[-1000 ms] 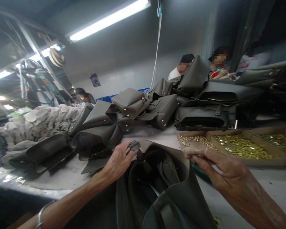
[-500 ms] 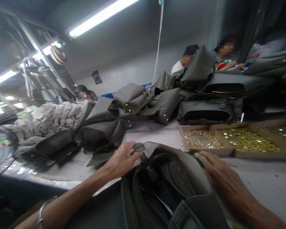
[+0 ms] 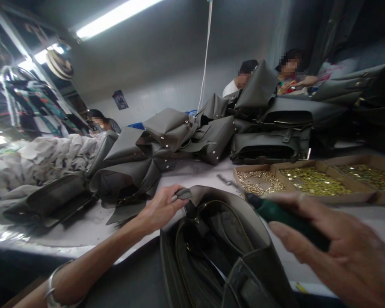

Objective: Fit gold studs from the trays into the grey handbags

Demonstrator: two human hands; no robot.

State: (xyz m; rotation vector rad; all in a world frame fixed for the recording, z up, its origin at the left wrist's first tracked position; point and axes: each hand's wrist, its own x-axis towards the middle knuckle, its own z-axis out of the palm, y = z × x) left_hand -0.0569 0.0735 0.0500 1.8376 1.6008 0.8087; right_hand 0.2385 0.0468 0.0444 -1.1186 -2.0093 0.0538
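Note:
A dark grey-green handbag (image 3: 176,265) stands open in front of me, its gold zips and dark inside showing. At its far left corner, my left hand (image 3: 162,205) pinches a short strap tab (image 3: 182,193) of the same material. To the right of the opening, my right hand (image 3: 333,231) is wrapped round a green-handled tool (image 3: 285,218) with a black collar. A thin metal shaft seems to reach from it towards the upper left. The right hand is blurred, and the tool's exact kind is unclear.
Cardboard trays (image 3: 365,197) of small gold-coloured metal pieces stand at the right. Several similar bags (image 3: 167,128) are piled across the table. Pale crumpled cloth (image 3: 51,154) lies at the left. Other people (image 3: 232,87) sit behind the pile.
My right hand has come up and right from beside the bag, and the green-handled tool now shows plainly in it. My left hand keeps its pinch on the strap tab. The view has shifted slightly.

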